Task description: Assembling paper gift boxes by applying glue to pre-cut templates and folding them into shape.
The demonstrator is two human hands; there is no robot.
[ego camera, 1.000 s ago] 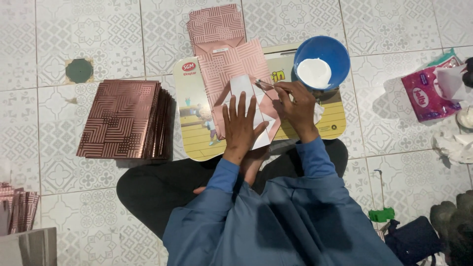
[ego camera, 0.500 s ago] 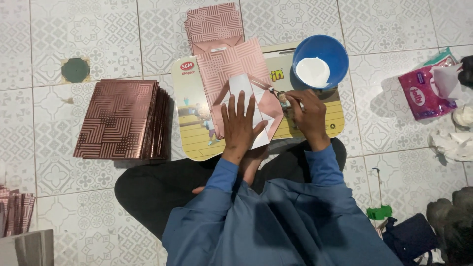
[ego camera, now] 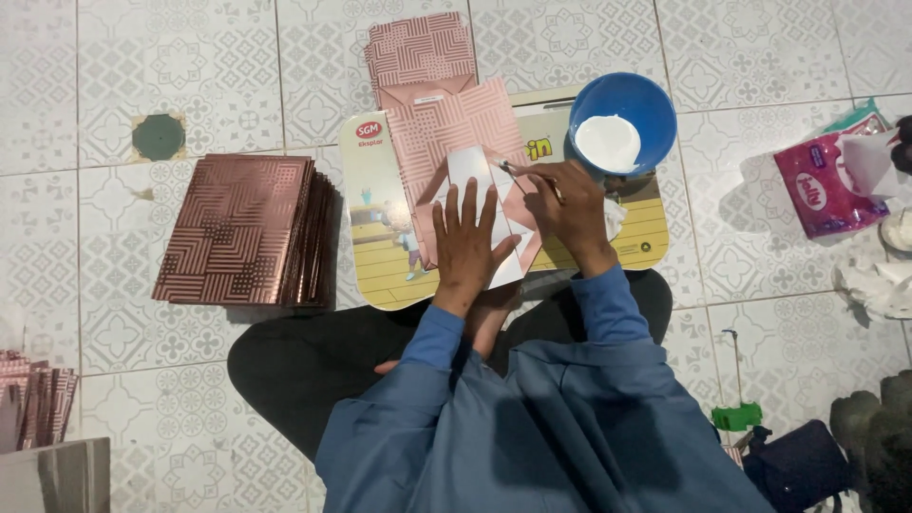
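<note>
My left hand (ego camera: 465,245) lies flat, fingers spread, on a white inner flap (ego camera: 483,180) of an unfolded pink patterned paper piece (ego camera: 446,128). That piece rests on a yellow lap board (ego camera: 366,237) over my crossed legs. My right hand (ego camera: 573,207) pinches a thin brush (ego camera: 521,173), whose tip touches the right edge of the white flap. A blue bowl (ego camera: 655,104) holding white paste (ego camera: 608,142) stands on the board's far right corner, just beyond my right hand.
A stack of pink patterned sheets (ego camera: 242,230) lies on the tiled floor at left. More pink pieces (ego camera: 33,404) sit at the lower left edge. A pink tissue pack (ego camera: 822,185) and crumpled white tissues (ego camera: 879,275) are at right. A dark bag (ego camera: 793,465) is at the lower right.
My right hand drew back to the right with the brush half a second ago, then returned left so the tip is at the flap again. My left hand stayed pressed on the paper.
</note>
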